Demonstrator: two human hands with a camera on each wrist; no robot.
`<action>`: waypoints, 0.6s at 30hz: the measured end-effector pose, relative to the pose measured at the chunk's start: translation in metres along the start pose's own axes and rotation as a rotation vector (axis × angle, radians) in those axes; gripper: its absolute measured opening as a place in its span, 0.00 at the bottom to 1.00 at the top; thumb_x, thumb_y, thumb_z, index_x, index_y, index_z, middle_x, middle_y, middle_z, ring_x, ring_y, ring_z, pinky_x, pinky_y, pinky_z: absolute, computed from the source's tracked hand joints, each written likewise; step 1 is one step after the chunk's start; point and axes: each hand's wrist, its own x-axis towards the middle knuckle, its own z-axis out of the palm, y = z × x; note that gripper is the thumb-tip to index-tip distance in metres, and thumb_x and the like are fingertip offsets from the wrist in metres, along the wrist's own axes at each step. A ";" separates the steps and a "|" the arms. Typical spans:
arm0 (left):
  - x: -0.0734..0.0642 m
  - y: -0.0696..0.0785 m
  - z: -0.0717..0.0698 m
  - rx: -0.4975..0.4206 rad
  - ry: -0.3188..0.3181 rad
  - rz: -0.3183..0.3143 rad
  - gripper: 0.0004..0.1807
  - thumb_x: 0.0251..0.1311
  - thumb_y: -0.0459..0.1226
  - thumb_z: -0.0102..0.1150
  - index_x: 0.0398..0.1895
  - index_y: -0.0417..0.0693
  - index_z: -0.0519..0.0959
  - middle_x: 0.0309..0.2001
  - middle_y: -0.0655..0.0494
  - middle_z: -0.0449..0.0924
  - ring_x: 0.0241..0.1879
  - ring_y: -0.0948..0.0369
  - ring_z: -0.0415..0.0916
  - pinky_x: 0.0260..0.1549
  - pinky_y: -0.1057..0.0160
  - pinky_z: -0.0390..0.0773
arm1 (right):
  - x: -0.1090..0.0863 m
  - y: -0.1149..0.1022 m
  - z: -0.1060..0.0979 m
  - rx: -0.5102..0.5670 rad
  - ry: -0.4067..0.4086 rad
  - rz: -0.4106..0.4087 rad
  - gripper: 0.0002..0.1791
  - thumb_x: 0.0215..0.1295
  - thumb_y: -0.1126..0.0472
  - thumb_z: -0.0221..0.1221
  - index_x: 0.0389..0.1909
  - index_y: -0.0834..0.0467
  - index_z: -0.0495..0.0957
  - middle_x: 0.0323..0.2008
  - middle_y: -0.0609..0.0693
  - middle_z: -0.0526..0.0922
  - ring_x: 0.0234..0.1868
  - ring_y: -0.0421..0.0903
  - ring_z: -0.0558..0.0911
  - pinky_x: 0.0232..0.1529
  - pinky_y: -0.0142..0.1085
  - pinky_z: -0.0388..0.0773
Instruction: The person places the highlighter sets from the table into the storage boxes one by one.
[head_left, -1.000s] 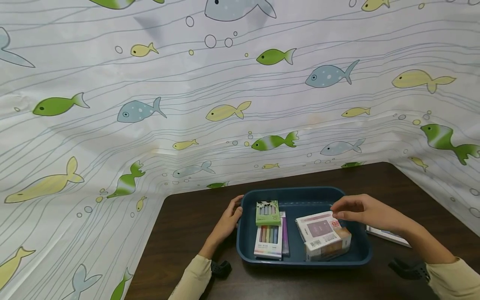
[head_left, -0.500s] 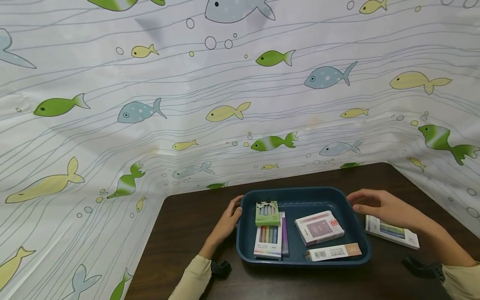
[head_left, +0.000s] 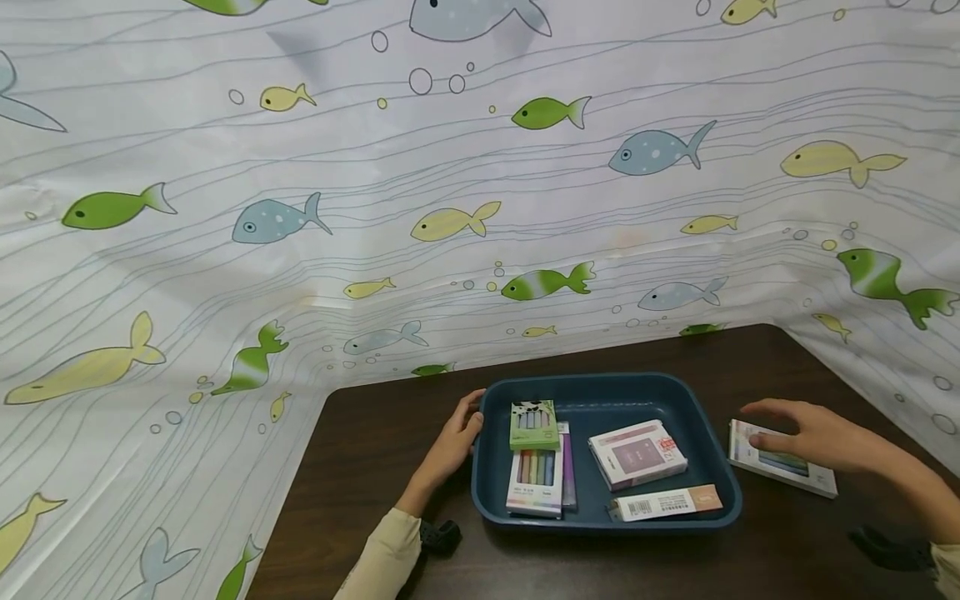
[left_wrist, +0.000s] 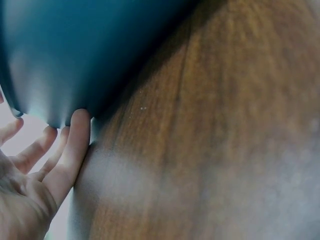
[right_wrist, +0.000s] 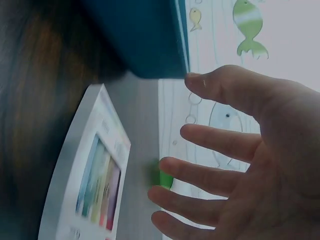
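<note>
My left hand (head_left: 456, 433) rests against the left side of a blue tray (head_left: 606, 527). In the left wrist view its fingers (left_wrist: 75, 140) reach fairly straight to the tray wall. My right hand (head_left: 817, 437) hovers over a white box with colored sticks in its window (head_left: 776, 477), on the table right of the tray. The right wrist view shows the fingers spread beside this box (right_wrist: 92, 165), apart from it. Inside the tray, a green box (head_left: 534, 429) lies on a white box of colored sticks (head_left: 534, 492), with a purple pack (head_left: 568, 475) beside it.
A white and mauve box (head_left: 637, 454) and a slim white and tan box (head_left: 667, 503) lie in the tray's right half. The dark wooden table (head_left: 360, 467) ends at a fish-print sheet (head_left: 450, 167) at the back and sides.
The slim white and tan box has dropped from standing against the mauve box to lying flat. My right hand has left the tray and moved right over the outside box. The left hand stays.
</note>
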 end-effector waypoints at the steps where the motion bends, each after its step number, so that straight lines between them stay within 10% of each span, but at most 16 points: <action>1: 0.000 0.000 -0.001 -0.002 0.001 0.000 0.28 0.82 0.47 0.40 0.81 0.58 0.55 0.68 0.46 0.65 0.50 0.49 0.74 0.35 0.52 0.79 | -0.001 0.002 -0.001 -0.006 -0.002 0.005 0.29 0.70 0.51 0.65 0.62 0.68 0.75 0.57 0.70 0.77 0.57 0.75 0.74 0.44 0.67 0.74; 18: 0.001 -0.001 -0.001 0.020 -0.001 0.016 0.27 0.83 0.44 0.39 0.81 0.56 0.54 0.68 0.43 0.65 0.49 0.48 0.73 0.33 0.55 0.77 | -0.018 0.059 -0.008 -0.099 -0.064 0.108 0.33 0.69 0.51 0.66 0.56 0.79 0.73 0.50 0.76 0.78 0.49 0.75 0.77 0.40 0.60 0.78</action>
